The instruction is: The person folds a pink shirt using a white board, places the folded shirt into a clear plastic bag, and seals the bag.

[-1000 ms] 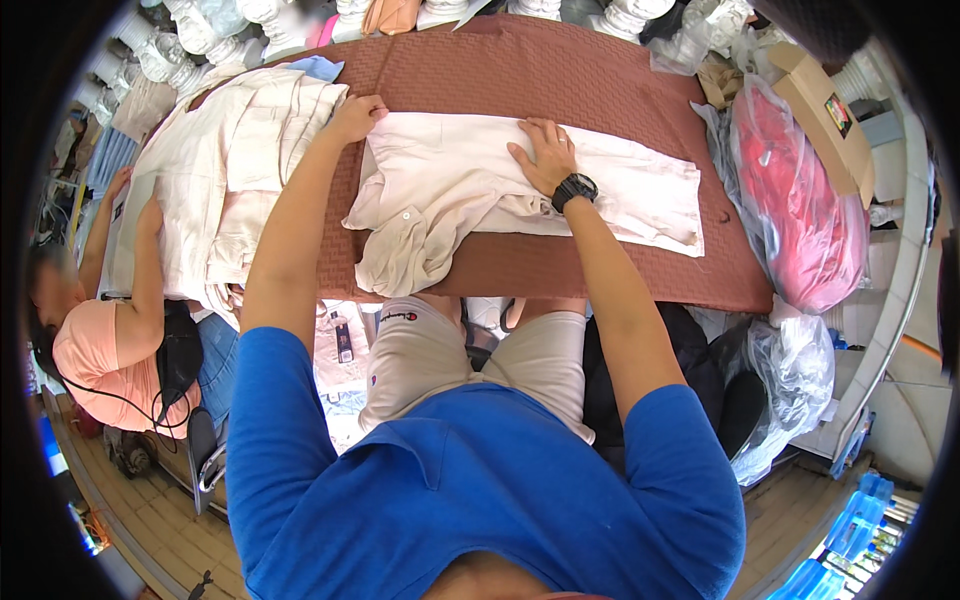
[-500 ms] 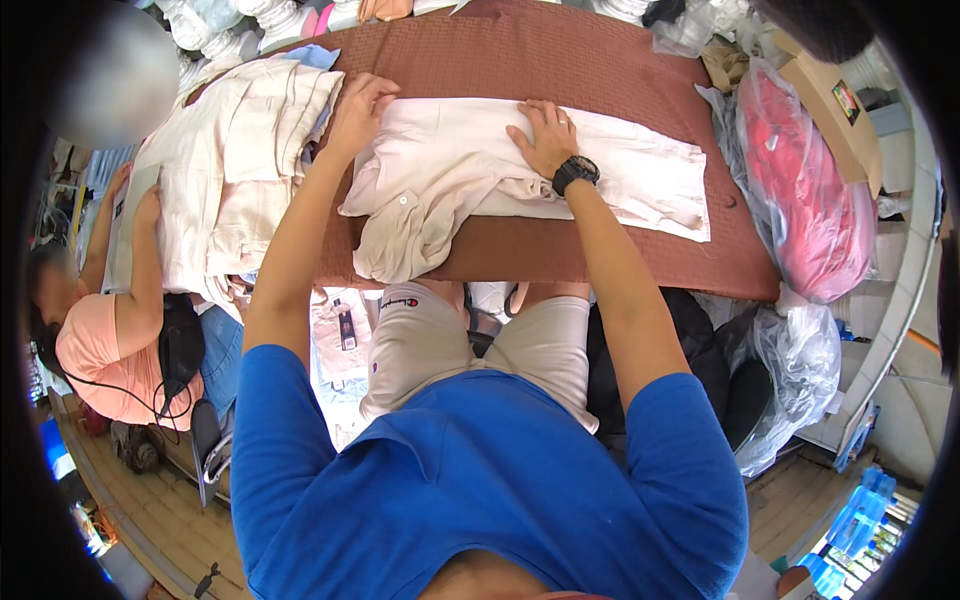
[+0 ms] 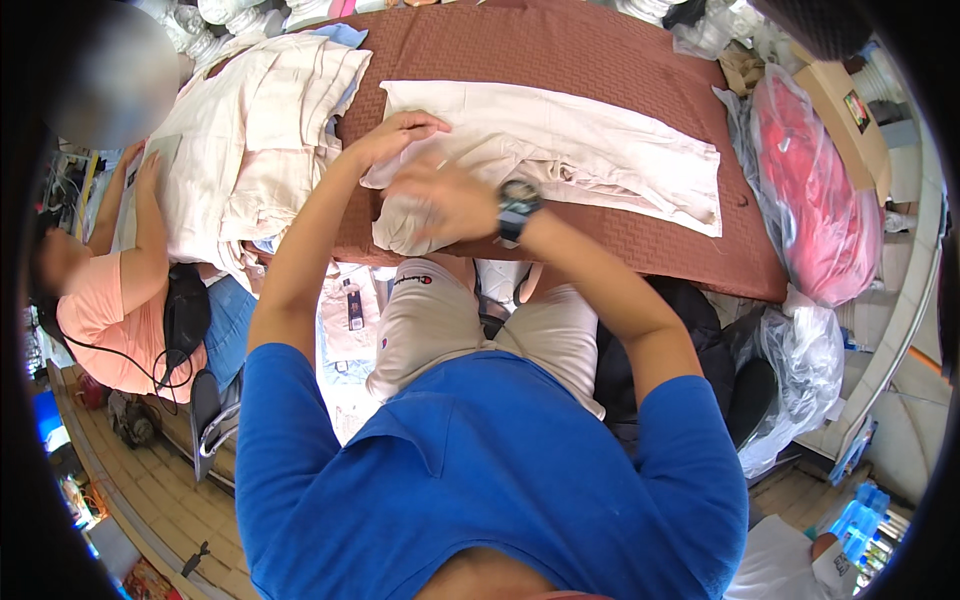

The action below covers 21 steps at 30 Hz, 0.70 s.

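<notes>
A pale cream garment [image 3: 620,130] lies lengthwise on the brown cloth-covered table. Its far side is smooth and flat, while the near left part is bunched and wrinkled. Whether it is trousers or a shirt I cannot tell. My left hand [image 3: 402,135] rests over the garment's left part, fingers stretched out and slightly bent. My right hand [image 3: 440,195], a black watch [image 3: 519,203] on its wrist, is over the bunched near-left end. Motion smears its fingers, so any grip there is unclear.
Stacked cream garments [image 3: 230,150] cover the table's left end. Beside them a co-worker in a peach shirt [image 3: 105,310] has both hands on a flat panel. A red item in clear plastic [image 3: 805,190] and a cardboard box [image 3: 845,115] stand right of the brown tablecloth [image 3: 560,50].
My right hand has left the garment's flat middle and swung left and nearer, over the bunched end. My left hand has come right and nearer, onto the garment. The whole view has shifted slightly.
</notes>
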Each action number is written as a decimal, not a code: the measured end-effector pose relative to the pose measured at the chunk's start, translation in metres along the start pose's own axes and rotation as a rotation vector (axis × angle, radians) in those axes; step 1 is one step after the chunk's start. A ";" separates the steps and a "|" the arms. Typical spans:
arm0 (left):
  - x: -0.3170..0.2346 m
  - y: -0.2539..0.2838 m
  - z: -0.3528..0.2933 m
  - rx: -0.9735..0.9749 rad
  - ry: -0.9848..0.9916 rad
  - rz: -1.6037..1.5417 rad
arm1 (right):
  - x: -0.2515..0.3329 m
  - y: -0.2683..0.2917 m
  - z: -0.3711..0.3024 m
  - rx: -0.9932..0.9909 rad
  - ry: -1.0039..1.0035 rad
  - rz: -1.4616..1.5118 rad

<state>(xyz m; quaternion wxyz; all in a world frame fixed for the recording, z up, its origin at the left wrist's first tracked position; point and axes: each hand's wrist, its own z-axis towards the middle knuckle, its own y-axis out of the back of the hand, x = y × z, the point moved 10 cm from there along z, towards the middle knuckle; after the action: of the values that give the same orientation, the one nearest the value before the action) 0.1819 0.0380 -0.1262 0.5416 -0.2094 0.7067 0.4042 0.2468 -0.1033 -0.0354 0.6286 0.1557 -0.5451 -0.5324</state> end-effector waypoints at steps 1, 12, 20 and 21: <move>-0.005 -0.007 0.002 -0.013 0.041 0.003 | 0.006 -0.016 0.001 -0.012 -0.040 -0.118; 0.030 0.009 0.011 -0.060 0.144 -0.294 | -0.007 0.088 0.012 -0.470 -0.296 -0.242; -0.004 -0.001 0.028 -0.060 0.169 -0.006 | -0.194 0.204 -0.175 -0.490 -1.038 -0.272; 0.003 0.006 0.028 -0.073 0.122 0.118 | -0.197 0.195 -0.173 -0.472 -1.052 -0.222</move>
<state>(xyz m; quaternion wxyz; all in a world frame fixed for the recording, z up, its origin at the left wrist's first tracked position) 0.1934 0.0642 -0.1290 0.4648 -0.2114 0.7343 0.4473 0.5234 0.0706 -0.0479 0.2318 -0.2173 -0.6310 -0.7077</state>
